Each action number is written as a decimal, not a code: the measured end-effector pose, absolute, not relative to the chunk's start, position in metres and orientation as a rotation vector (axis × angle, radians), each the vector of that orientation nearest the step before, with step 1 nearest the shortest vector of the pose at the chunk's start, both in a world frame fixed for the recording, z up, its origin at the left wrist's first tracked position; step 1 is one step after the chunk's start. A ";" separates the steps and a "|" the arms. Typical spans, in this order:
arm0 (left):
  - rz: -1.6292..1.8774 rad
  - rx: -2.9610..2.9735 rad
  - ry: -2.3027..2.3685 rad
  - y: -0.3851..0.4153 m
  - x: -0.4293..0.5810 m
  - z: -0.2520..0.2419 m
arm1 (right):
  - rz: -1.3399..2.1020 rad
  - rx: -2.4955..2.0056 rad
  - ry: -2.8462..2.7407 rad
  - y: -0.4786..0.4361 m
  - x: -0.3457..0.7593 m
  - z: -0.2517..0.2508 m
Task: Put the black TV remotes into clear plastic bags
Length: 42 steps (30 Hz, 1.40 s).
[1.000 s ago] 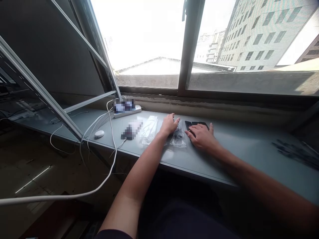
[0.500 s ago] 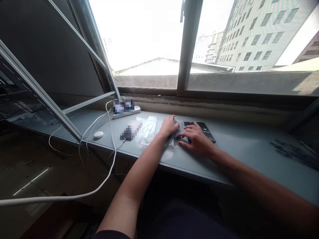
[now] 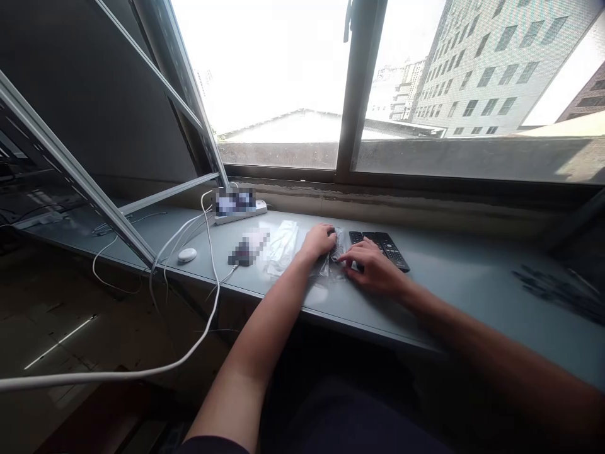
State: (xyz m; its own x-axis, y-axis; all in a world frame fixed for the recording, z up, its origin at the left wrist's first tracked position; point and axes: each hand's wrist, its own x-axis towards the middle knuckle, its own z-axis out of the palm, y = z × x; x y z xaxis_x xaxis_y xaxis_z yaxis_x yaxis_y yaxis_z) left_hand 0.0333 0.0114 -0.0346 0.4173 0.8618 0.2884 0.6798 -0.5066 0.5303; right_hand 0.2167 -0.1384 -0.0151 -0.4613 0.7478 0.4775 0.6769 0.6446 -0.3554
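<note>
A clear plastic bag [image 3: 337, 243] with something dark inside, possibly a remote control, lies crinkled on the table between my hands. My left hand [image 3: 320, 241] is closed over the bag's left side, its fingers bent round the far edge. My right hand [image 3: 373, 268] lies just right of the bag with fingers bent and apart; the index fingertip reaches the bag's right edge, and the thumb sits lower and separate. Black remote controls [image 3: 390, 247] lie side by side beyond my right hand, which partly covers them.
Flat clear and white plastic bags [image 3: 282, 243] lie left of my left arm. Farther left are a blurred-out object [image 3: 248, 247], a white round puck [image 3: 187, 255], a power strip [image 3: 259, 207] and white cables [image 3: 215, 302]. A metal frame [image 3: 118, 214] leans at left; a dark bundle [image 3: 560, 290] lies right.
The fingers of my left hand have curled in and drawn slightly back toward me, showing more of the bag. My right hand's fingers have come closer together.
</note>
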 end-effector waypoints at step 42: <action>1.209 2.022 1.080 -0.029 0.032 -0.001 | 0.588 -0.858 -1.577 -0.146 0.212 0.002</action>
State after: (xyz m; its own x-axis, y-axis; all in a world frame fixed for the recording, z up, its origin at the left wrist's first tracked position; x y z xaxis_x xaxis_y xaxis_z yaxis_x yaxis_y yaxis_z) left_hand 0.0321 -0.0290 -0.0015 0.2750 0.8461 0.4566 0.3589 -0.5309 0.7677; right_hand 0.2121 -0.1458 0.0018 -0.0417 0.7934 0.6073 0.2023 0.6020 -0.7725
